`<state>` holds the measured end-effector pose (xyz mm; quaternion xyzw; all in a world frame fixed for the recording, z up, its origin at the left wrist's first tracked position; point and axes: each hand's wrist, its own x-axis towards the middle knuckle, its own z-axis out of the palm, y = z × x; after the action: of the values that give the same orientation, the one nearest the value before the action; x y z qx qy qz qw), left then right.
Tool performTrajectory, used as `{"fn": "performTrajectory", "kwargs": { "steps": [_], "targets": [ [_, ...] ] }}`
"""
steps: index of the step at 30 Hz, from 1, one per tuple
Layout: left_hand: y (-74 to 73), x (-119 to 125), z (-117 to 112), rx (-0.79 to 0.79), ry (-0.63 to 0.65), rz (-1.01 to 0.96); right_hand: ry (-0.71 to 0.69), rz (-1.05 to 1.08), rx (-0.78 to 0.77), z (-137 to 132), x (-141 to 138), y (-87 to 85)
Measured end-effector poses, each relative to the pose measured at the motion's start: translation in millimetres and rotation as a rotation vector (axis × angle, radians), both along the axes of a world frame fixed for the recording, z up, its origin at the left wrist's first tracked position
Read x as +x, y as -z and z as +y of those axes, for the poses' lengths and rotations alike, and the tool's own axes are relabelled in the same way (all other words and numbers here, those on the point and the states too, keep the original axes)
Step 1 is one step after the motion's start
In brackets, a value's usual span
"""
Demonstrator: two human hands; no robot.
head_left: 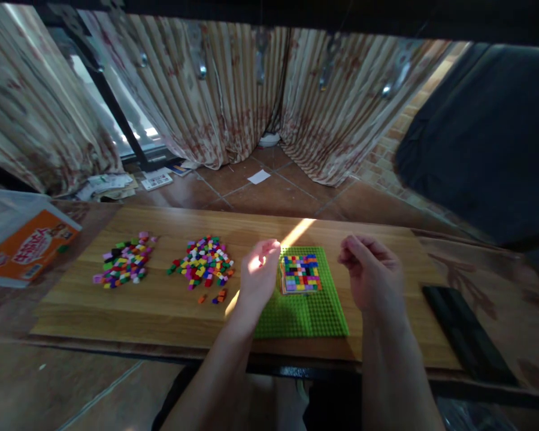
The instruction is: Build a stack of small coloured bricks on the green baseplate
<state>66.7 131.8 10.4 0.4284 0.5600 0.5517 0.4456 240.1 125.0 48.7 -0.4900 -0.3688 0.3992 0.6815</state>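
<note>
A green studded baseplate [305, 320] lies on the wooden board in front of me. On it stands a low square block built of many-coloured toy bricks [300, 273]. Just left of this block is my left hand [259, 276], its fingers curled in; a speck of red shows among them, too small to name. My right hand [375, 272] hovers beyond the plate's right edge, thumb and fingers pinched together. Whatever it may hold is hidden. Neither hand visibly touches the block.
Two heaps of loose bricks, a nearer pile [204, 263] and a farther pile [128, 260], lie left on the wooden board [161, 317]. A few orange bricks [221, 296] sit apart. A clear plastic box [31, 239] stands far left, a dark flat object [467, 332] at right.
</note>
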Motion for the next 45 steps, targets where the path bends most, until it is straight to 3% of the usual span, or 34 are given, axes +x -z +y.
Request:
{"fn": "performTrajectory", "kwargs": {
  "steps": [4,8,14,18,22,31,45],
  "targets": [
    [-2.7,-7,-4,0.027,-0.03,-0.044,-0.123,-0.079,0.162,-13,-24,-14.9],
    [-12.7,-15,-11,0.11,-0.165,0.075,-0.254,-0.234,0.173,-26,-53,-15.7],
    [-28.4,-43,-19,0.327,-0.369,0.148,-0.366,-0.573,0.087,-26,-100,9.7],
    [-29.7,-77,-12,0.338,-0.591,0.024,-0.523,-0.878,0.08,-28,-131,30.9],
    [-27.7,-109,-6,0.363,-0.747,-0.15,-0.562,-1.031,0.125,-31,-156,50.7],
    [-31.6,-141,-21,0.315,-0.75,-0.288,-0.521,-1.134,0.237,-25,-181,75.9],
    [-33.2,-151,-28,0.267,-0.706,-0.299,-0.466,-1.318,0.216,-24,-192,73.4]
  ]
}}
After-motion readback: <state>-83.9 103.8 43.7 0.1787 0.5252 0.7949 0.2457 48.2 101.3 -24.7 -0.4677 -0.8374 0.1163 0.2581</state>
